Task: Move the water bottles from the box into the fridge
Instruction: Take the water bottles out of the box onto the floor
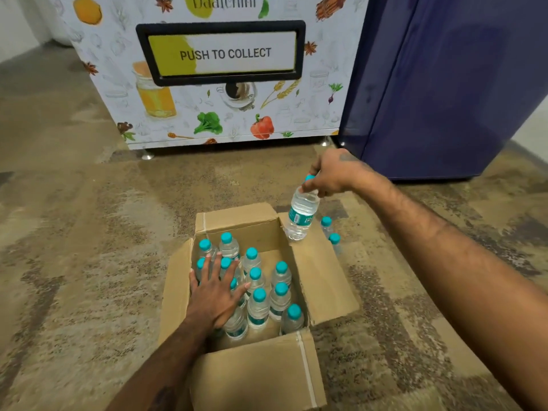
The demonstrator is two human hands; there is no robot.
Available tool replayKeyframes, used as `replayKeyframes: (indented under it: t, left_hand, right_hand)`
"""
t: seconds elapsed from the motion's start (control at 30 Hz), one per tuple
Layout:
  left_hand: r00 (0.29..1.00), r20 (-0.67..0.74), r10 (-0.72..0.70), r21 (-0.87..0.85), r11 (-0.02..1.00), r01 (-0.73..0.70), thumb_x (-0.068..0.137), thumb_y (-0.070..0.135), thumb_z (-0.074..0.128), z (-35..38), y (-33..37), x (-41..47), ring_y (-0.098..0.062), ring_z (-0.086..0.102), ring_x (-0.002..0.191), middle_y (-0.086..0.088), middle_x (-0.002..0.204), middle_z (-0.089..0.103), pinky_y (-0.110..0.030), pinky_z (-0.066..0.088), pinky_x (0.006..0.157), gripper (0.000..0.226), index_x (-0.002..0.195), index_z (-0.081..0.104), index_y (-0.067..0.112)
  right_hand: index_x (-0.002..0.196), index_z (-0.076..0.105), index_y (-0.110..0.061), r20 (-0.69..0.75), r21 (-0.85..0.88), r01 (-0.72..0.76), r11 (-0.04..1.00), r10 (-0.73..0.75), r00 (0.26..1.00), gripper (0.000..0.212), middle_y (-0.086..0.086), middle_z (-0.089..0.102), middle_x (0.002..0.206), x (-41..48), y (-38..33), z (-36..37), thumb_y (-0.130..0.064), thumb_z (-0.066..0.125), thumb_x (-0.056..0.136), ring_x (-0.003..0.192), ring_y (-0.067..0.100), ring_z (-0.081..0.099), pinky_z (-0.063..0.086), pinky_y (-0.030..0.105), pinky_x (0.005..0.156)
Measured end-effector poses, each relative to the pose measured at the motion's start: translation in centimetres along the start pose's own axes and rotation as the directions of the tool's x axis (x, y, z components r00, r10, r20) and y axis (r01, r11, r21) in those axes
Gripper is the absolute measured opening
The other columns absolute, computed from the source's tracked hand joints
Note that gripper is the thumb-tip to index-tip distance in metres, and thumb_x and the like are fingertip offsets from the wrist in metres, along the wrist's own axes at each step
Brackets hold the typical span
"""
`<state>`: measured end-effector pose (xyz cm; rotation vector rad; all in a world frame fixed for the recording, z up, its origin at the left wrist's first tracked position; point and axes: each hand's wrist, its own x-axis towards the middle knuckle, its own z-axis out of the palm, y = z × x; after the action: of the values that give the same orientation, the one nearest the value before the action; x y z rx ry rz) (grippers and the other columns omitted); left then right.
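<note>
The open cardboard box (261, 375) on the floor (89, 232) holds upright teal-capped water bottles (259, 310), and the left hand (215, 295), fingers straight and spread, lies flat over the caps at its left side. The right hand (335, 173) grips one bottle (301, 216) by the neck above the box's right flap, near two bottles (330, 232) standing on the floor. A vending machine (225, 69) and the blue fridge (444, 84) stand behind.

Under my left hand (216, 295) crowd teal-capped clear plastic bottles (259, 310) (brown cardboard flaps (323, 280) flank it); open speckled floor (237, 179) left of my right hand (335, 176).
</note>
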<state>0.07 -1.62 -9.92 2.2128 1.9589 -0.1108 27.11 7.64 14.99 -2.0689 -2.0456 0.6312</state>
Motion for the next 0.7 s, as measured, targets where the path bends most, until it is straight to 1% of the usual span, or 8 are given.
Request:
replayKeyframes:
  t: [0.13,0.27,0.37,0.47,0.53,0.63,0.7]
  left_hand:
    - [1.000,-0.008,-0.008,0.000,1.000,0.008,0.089,0.076,0.007,0.0,0.1,-0.1,-0.026,-0.014,0.150,-0.003,0.165,-0.006,-0.060,-0.004,0.118,0.076,0.155,0.004,0.039]
    - [1.000,-0.012,-0.009,0.008,1.000,0.009,0.089,0.076,0.006,-0.1,0.1,-0.1,-0.025,-0.014,0.150,-0.003,0.165,-0.004,-0.061,-0.002,0.118,0.075,0.155,0.004,0.039]
    - [1.000,-0.027,-0.007,0.000,1.000,0.007,0.089,0.076,0.006,0.1,0.0,-0.1,-0.025,-0.013,0.150,-0.003,0.165,-0.002,-0.061,-0.002,0.118,0.076,0.155,0.006,0.038]
    - [0.999,-0.036,-0.005,-0.007,1.000,0.005,0.089,0.076,0.007,0.3,-0.2,0.1,-0.026,-0.011,0.151,-0.004,0.165,-0.001,-0.062,0.000,0.117,0.076,0.155,0.006,0.039]
    - [0.999,-0.036,-0.005,-0.005,1.000,0.005,0.089,0.076,0.007,0.5,-0.2,0.2,-0.026,-0.011,0.151,-0.004,0.165,-0.002,-0.061,0.000,0.117,0.076,0.155,0.005,0.039]
    - [0.999,-0.038,-0.003,-0.010,1.000,0.002,0.089,0.076,0.007,0.6,-0.2,0.2,-0.025,-0.013,0.150,-0.003,0.165,-0.003,-0.060,-0.002,0.117,0.076,0.155,0.005,0.039]
    - [0.999,-0.031,-0.007,0.002,1.000,0.007,0.088,0.076,0.006,0.5,-0.2,0.2,-0.025,-0.013,0.150,-0.003,0.165,-0.004,-0.060,-0.003,0.117,0.077,0.155,0.003,0.039]
  right_hand:
    - [0.078,0.073,-0.011,-0.038,-0.026,-0.088,0.996,0.087,0.996,0.031,-0.003,0.070,0.059,-0.7,3.1,-0.6,-0.041,0.078,0.077,0.053,0.007,0.067,0.046,0.020,0.049]
    - [0.078,0.068,-0.010,-0.085,-0.052,-0.195,0.979,0.190,0.978,0.032,-0.003,0.066,0.056,-1.0,6.7,1.3,-0.040,0.080,0.076,0.046,0.005,0.062,0.041,0.019,0.045]
    - [0.074,0.058,-0.011,-0.081,-0.081,-0.247,0.966,0.241,0.967,0.032,-0.003,0.063,0.060,-1.2,8.9,3.8,-0.036,0.078,0.079,0.049,0.005,0.060,0.038,0.019,0.042]
    - [0.067,0.060,-0.012,-0.055,-0.074,-0.310,0.948,0.307,0.950,0.032,-0.002,0.065,0.061,-1.2,11.0,6.4,-0.034,0.077,0.081,0.053,0.007,0.061,0.038,0.021,0.044]
    - [0.069,0.062,-0.012,-0.027,-0.071,-0.334,0.940,0.332,0.943,0.029,0.000,0.067,0.063,-0.9,12.1,8.3,-0.034,0.077,0.080,0.056,0.008,0.062,0.039,0.021,0.044]
    - [0.081,0.063,-0.009,0.003,-0.060,-0.346,0.936,0.347,0.938,0.024,0.002,0.066,0.072,-0.3,13.2,10.9,-0.029,0.077,0.080,0.064,0.012,0.064,0.038,0.020,0.045]
    - [0.080,0.060,-0.010,0.008,-0.054,-0.361,0.931,0.362,0.932,0.025,0.003,0.066,0.075,0.1,13.6,12.1,-0.027,0.078,0.078,0.064,0.013,0.064,0.039,0.020,0.045]
